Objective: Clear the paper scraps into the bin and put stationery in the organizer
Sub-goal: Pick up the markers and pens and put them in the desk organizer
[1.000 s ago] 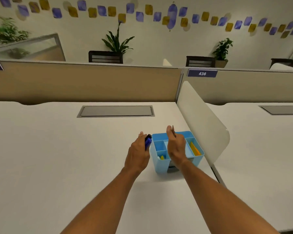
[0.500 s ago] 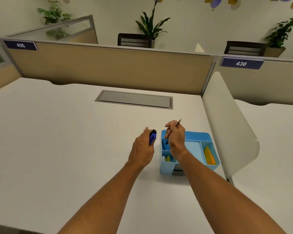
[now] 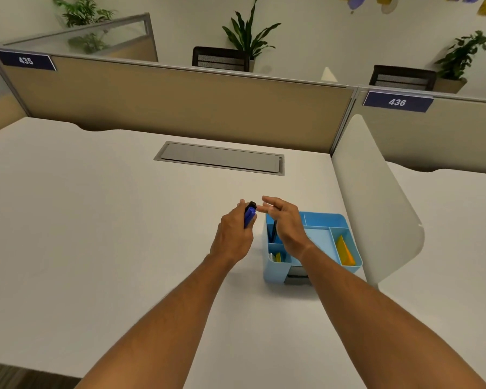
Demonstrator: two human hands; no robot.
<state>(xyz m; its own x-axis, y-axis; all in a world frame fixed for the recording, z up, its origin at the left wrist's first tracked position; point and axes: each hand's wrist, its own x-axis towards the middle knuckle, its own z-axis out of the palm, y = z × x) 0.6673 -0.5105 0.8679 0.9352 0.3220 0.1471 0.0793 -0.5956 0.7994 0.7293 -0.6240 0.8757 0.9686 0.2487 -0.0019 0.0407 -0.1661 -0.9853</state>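
A light blue organizer (image 3: pixel 324 220) with several compartments stands on the white desk near the right divider. Yellow items (image 3: pixel 345 252) lie in its right compartment and small yellow pieces in its front left one. A dark pen (image 3: pixel 273 233) stands in the organizer's back left compartment, just below my right hand (image 3: pixel 288 226), whose fingers are spread apart over it. My left hand (image 3: pixel 235 234) is to the left of the organizer, closed around a blue and black stapler-like object (image 3: pixel 249 216). No paper scraps or bin are in view.
A white curved divider (image 3: pixel 376 197) rises right of the organizer. A grey cable hatch (image 3: pixel 220 158) is set into the desk (image 3: pixel 82 220) further back. Beige partitions labelled 435 and 436 close the far side, with chairs and plants behind.
My right hand held the dark pen over the organizer; now the pen stands in the back left compartment and the fingers have opened. The view has tilted down and shifted left.
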